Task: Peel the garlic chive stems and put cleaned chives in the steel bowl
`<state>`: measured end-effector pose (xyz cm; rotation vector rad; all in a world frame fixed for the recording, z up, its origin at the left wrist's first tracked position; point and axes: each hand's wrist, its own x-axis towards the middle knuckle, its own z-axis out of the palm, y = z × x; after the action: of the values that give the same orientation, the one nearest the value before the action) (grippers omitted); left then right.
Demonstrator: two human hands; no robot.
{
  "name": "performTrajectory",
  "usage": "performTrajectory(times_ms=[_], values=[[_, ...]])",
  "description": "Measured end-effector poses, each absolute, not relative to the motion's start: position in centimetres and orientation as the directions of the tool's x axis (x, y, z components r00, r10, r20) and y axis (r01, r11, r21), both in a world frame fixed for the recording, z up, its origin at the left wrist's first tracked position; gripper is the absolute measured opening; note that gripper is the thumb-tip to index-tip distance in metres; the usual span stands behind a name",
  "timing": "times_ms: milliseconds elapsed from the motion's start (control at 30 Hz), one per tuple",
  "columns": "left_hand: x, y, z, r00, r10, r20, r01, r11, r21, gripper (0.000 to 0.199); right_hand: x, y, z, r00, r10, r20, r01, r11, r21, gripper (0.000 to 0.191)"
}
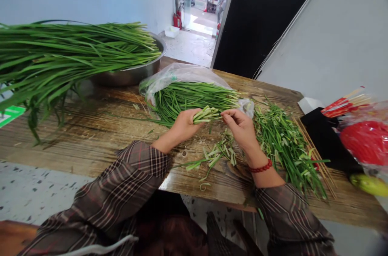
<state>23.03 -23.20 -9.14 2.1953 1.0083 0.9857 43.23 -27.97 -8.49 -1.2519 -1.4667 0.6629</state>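
My left hand is wrapped round a bunch of green stalks, their pale cut ends pointing right. At those ends my right hand pinches with thumb and forefinger; whatever is between the fingertips is too small to name. Just behind both hands, long green leaves lie in an open clear plastic bag. Loose pale trimmings are scattered on the wooden table below my hands. A larger heap of leafy scraps lies right of my right hand.
A metal basin at the back left carries a big pile of long green leaves overhanging the table. At the right stand a black holder with red-wrapped sticks, a red item in plastic, and thin wooden sticks.
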Motion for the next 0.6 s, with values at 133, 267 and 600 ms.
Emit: performTrajectory(times_ms=[133,267,600], values=[[23.1,-23.2,-9.2,0.437,0.812,0.387,0.409,-0.562,0.719,0.013,42.5,-27.9,-9.0,0.086,0.935,0.344,0.282,0.309,-0.908,0.026],[23.3,-23.2,-9.3,0.447,0.815,0.369,0.443,-0.561,0.7,0.014,41.3,-27.8,-9.8,0.045,0.94,0.338,0.255,0.317,-0.914,0.043],[23.4,-23.2,-9.6,0.421,0.82,0.388,0.465,-0.562,0.683,0.014,43.2,-27.3,-9.4,0.132,0.846,0.516,0.546,0.372,-0.75,0.033]])
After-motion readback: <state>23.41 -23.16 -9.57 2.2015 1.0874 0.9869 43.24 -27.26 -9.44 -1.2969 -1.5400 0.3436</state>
